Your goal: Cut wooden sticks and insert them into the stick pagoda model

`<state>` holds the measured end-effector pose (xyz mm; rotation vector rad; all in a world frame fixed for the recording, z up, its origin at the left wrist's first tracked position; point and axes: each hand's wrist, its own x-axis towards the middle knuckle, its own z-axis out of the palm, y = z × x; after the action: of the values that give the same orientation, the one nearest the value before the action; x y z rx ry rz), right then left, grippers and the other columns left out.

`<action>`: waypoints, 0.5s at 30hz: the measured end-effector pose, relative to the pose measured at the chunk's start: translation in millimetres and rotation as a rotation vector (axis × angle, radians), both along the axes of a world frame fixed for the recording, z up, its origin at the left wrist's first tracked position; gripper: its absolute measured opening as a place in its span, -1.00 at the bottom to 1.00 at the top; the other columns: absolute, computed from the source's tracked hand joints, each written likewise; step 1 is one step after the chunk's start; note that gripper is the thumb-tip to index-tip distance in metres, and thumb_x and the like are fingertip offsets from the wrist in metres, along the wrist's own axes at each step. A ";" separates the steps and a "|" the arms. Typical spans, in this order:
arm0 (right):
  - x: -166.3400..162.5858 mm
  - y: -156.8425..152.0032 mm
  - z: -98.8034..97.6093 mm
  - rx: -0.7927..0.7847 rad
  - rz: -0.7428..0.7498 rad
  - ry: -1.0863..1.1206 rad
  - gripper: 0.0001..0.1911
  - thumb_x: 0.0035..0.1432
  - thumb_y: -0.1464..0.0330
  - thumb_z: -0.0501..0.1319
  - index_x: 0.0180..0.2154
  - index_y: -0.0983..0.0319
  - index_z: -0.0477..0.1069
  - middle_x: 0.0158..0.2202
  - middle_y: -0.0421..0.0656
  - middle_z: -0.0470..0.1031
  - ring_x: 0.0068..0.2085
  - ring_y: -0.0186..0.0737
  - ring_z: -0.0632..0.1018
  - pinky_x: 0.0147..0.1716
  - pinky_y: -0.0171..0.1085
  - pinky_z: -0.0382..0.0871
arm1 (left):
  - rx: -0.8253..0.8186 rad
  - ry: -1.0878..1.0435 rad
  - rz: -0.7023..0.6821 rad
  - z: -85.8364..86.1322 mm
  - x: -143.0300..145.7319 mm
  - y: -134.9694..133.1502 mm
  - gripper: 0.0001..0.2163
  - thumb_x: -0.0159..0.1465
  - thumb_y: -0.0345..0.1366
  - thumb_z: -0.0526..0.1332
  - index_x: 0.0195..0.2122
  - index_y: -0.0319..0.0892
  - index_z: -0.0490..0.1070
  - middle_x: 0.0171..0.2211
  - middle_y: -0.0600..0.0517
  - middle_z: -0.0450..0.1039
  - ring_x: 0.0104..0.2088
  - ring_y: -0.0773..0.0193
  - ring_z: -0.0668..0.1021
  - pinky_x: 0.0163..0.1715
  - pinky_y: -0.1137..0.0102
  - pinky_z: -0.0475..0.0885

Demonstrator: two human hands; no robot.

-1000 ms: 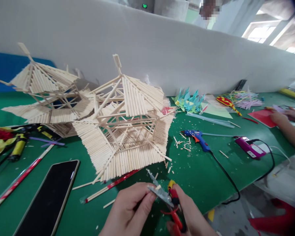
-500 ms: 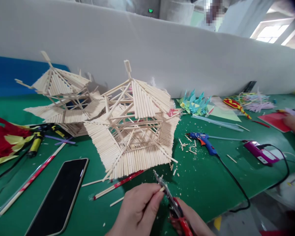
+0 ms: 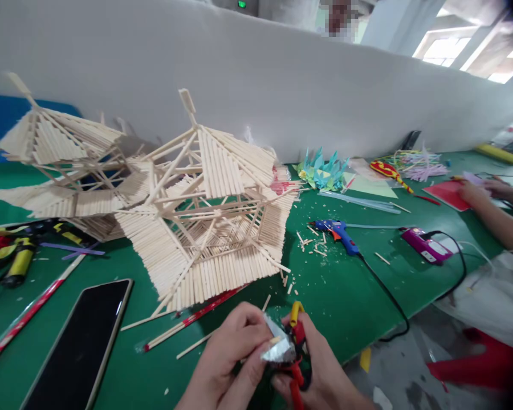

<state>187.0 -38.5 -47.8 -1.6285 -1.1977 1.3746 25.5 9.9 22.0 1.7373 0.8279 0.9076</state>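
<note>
My right hand [image 3: 325, 373] is closed round the red and yellow handles of small cutters [image 3: 287, 344], whose metal jaws point toward my left hand. My left hand [image 3: 231, 359] pinches a short wooden stick piece at those jaws; the piece is mostly hidden by my fingers. Just beyond my hands stands a pagoda roof model [image 3: 205, 210] built of thin wooden sticks on the green table [image 3: 350, 296]. Loose sticks [image 3: 192, 345] and red-wrapped stick packs [image 3: 196, 316] lie between the model and my hands.
A second stick pagoda [image 3: 64, 165] stands at the left. A black phone [image 3: 81, 341] lies near left. A blue glue gun [image 3: 337, 232] with cable and a purple device [image 3: 425, 246] lie at right. Another person's arm [image 3: 496, 216] rests far right. A grey wall [image 3: 282, 85] bounds the table.
The cutters turned from pointing up and away to lying crosswise with handles upright. My left fingers closed in on the jaws. The view swung slightly.
</note>
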 end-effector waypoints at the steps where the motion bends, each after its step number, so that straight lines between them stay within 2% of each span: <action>1: 2.7 -1.8 -2.1 0.014 0.008 -0.038 -0.45 -0.37 0.33 0.36 -0.24 0.13 0.23 -0.34 -0.21 0.37 -0.36 -0.24 0.40 -0.48 -0.36 0.31 | 0.012 -0.017 0.001 0.8 -0.1 -0.1 -0.79 0.24 -0.27 0.07 -0.41 -0.12 0.49 -0.35 -0.04 0.46 -0.30 0.21 0.50 -0.35 0.46 0.38; 4: 7.6 -5.7 -5.0 0.065 0.048 -0.184 -0.47 -0.40 0.39 0.36 -0.27 0.13 0.25 -0.33 -0.19 0.36 -0.32 -0.19 0.39 -0.44 -0.33 0.30 | -0.035 -0.091 -0.034 3.2 -1.2 0.9 -0.84 0.22 -0.27 0.12 -0.37 -0.04 0.51 -0.20 -0.03 0.52 -0.16 0.17 0.52 -0.26 0.45 0.40; 7: 8.3 -5.6 -0.2 0.107 0.072 -0.268 -0.48 -0.39 0.40 0.35 -0.27 0.14 0.26 -0.32 -0.19 0.35 -0.30 -0.18 0.38 -0.36 -0.29 0.30 | -0.150 -0.158 -0.122 3.4 -3.1 3.1 -0.85 0.20 -0.31 0.16 -0.30 0.08 0.50 -0.24 0.05 0.55 -0.24 0.22 0.57 -0.27 0.46 0.43; 10: 11.3 -1.3 12.0 0.136 0.140 -0.305 -0.49 -0.38 0.36 0.34 -0.26 0.18 0.27 -0.32 -0.16 0.35 -0.29 -0.17 0.37 -0.32 -0.26 0.30 | -0.184 -0.168 -0.131 0.8 -3.6 5.6 -0.86 0.18 -0.30 0.19 -0.32 0.10 0.50 -0.31 0.09 0.54 -0.33 0.25 0.58 -0.33 0.46 0.45; 12: 18.1 2.6 21.6 0.163 0.216 -0.296 -0.50 -0.39 0.35 0.33 -0.27 0.21 0.28 -0.31 -0.16 0.35 -0.28 -0.17 0.38 -0.28 -0.25 0.30 | -0.171 -0.152 -0.119 -2.2 -3.2 7.2 -0.87 0.18 -0.31 0.18 -0.34 0.09 0.50 -0.32 0.11 0.53 -0.37 0.28 0.57 -0.35 0.47 0.45; 15: 35.6 5.8 31.4 0.195 0.384 -0.154 -0.53 -0.28 0.40 0.27 -0.20 0.21 0.29 -0.28 -0.18 0.38 -0.28 -0.21 0.41 -0.25 -0.29 0.32 | -0.133 -0.165 -0.145 -7.3 -3.1 9.7 -0.86 0.18 -0.34 0.17 -0.33 0.08 0.48 -0.32 0.12 0.53 -0.38 0.29 0.57 -0.38 0.49 0.44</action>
<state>222.5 -32.7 -16.4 -1.4365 -1.7491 1.3220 22.4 19.6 14.7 1.5630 0.6314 0.8654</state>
